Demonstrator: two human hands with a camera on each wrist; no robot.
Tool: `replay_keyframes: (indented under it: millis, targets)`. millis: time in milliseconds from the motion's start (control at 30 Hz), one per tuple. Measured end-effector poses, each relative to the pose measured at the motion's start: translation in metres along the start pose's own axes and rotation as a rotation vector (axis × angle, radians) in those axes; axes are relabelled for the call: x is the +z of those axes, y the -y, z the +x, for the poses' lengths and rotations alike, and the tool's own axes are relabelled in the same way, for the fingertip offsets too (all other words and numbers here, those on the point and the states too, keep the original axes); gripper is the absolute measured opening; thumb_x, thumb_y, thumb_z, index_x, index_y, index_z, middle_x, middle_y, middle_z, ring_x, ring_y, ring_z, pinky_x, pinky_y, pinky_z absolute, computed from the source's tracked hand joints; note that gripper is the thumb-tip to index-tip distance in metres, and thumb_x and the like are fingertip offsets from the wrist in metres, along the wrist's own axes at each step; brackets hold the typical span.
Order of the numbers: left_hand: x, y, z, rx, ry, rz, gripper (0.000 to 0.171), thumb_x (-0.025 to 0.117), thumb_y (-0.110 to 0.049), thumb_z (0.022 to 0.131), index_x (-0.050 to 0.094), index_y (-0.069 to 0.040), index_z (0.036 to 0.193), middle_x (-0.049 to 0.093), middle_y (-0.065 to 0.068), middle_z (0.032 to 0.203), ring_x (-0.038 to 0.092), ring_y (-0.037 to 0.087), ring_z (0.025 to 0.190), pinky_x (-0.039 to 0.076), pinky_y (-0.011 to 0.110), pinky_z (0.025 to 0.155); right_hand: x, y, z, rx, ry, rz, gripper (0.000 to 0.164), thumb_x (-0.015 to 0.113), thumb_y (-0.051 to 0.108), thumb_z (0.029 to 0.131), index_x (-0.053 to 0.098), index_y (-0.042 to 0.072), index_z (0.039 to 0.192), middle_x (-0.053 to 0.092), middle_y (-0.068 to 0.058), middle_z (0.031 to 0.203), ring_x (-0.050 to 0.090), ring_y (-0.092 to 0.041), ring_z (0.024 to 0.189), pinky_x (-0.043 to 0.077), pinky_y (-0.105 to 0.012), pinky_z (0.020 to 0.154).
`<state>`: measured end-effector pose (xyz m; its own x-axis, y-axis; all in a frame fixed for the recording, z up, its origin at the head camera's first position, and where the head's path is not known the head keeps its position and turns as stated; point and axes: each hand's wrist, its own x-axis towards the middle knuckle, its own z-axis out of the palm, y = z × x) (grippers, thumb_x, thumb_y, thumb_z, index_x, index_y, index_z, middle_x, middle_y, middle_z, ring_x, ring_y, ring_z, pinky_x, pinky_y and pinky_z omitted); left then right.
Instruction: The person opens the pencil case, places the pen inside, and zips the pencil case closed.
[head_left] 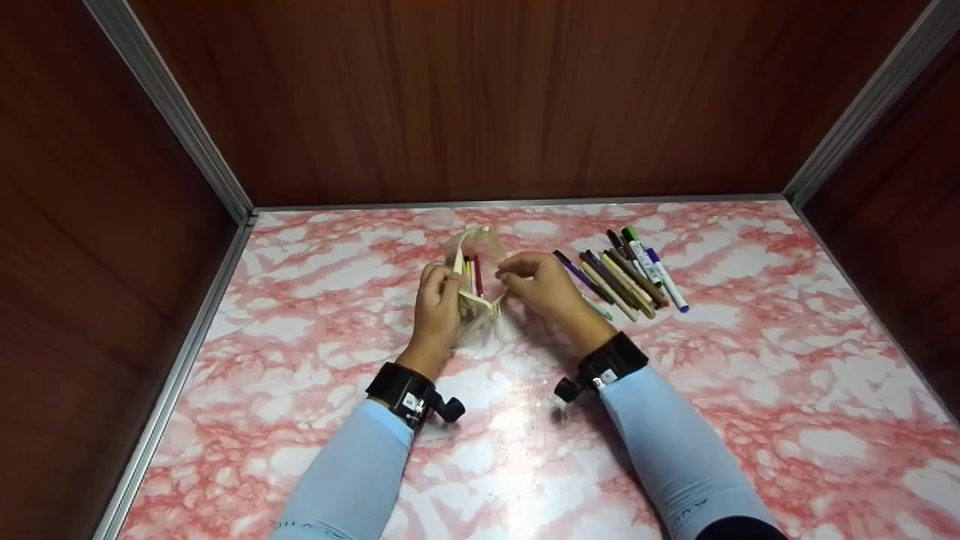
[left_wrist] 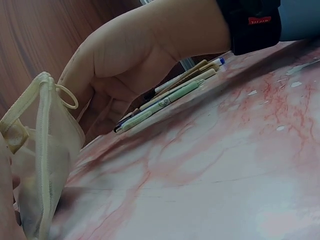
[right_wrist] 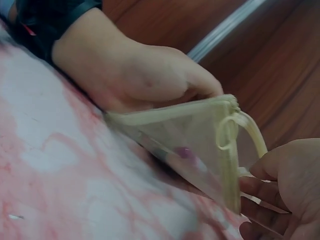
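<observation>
A see-through mesh pencil pouch (head_left: 480, 306) with a pale yellow zipper stands open at the middle of the table; a few pens (head_left: 478, 276) show inside, one dark red. My left hand (head_left: 437, 307) grips its left side, thumb over the zipper edge and fingers outside the mesh. At the opposite rim is my right hand (head_left: 546, 289), its thumb and fingers curled in and pinching the edge. In the right wrist view a pull loop (right_wrist: 226, 134) hangs from the zipper corner, and a purple pen tip shows through the mesh.
A loose pile of pens and markers (head_left: 619, 277) lies just right of my right hand, with a mint green pen (left_wrist: 160, 104) at its near side. The table (head_left: 315, 360) has a pink marbled top, and brown wood-look panels (head_left: 510, 105) wall it in at back and sides.
</observation>
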<state>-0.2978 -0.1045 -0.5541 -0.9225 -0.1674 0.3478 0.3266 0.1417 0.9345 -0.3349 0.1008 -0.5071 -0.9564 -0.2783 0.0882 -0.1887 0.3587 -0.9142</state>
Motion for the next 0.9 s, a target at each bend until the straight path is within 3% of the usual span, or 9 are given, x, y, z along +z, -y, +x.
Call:
replay_keyframes:
  millis: [200,433,600,833,900]
  targets:
    - [0.0,0.0,0.0,0.035,0.002,0.025,0.017,0.055,-0.005,0.112,0.064,0.006,0.101,0.055,0.015,0.115,0.053,0.01,0.088,0.05,0.019,0.067,-0.02,-0.002,0.004,0.037,-0.054,0.035,0.022,0.076,0.005,0.105,0.079,-0.005,0.125,0.082,-0.02,0.123,0.078,-0.03,0.111,0.069,-0.04,0.096]
    - [0.0,0.001,0.001,-0.002,0.018,0.029,0.019,0.057,-0.007,0.114,0.065,0.004,0.101,0.054,0.011,0.111,0.053,0.01,0.083,0.05,0.02,0.066,-0.053,-0.007,0.007,0.003,-0.138,-0.031,0.025,0.075,0.008,0.107,0.079,-0.006,0.127,0.082,-0.023,0.126,0.075,-0.016,0.106,0.059,-0.023,0.094]
    - [0.0,0.001,0.0,-0.016,0.022,0.037,0.018,0.057,-0.008,0.113,0.066,0.003,0.101,0.054,0.01,0.112,0.053,0.01,0.082,0.049,0.02,0.066,-0.078,-0.01,0.005,0.025,-0.207,-0.041,0.025,0.075,0.013,0.108,0.081,-0.002,0.127,0.082,-0.021,0.125,0.072,-0.005,0.101,0.057,-0.018,0.092]
    - [0.0,0.0,-0.001,-0.013,0.024,0.053,0.018,0.059,-0.007,0.112,0.068,0.004,0.1,0.054,0.009,0.11,0.052,0.011,0.089,0.047,0.021,0.074,-0.112,-0.012,-0.001,0.122,-0.25,-0.022,0.028,0.068,0.016,0.111,0.08,0.004,0.133,0.081,-0.019,0.129,0.073,-0.011,0.102,0.06,-0.021,0.086]
    - [0.0,0.001,-0.001,-0.012,0.02,0.05,0.018,0.059,-0.007,0.111,0.068,0.005,0.1,0.054,0.009,0.11,0.052,0.01,0.089,0.046,0.02,0.074,-0.12,-0.012,-0.003,0.14,-0.261,-0.036,0.028,0.069,0.019,0.111,0.079,0.005,0.134,0.08,-0.017,0.13,0.072,-0.012,0.108,0.059,-0.023,0.093]
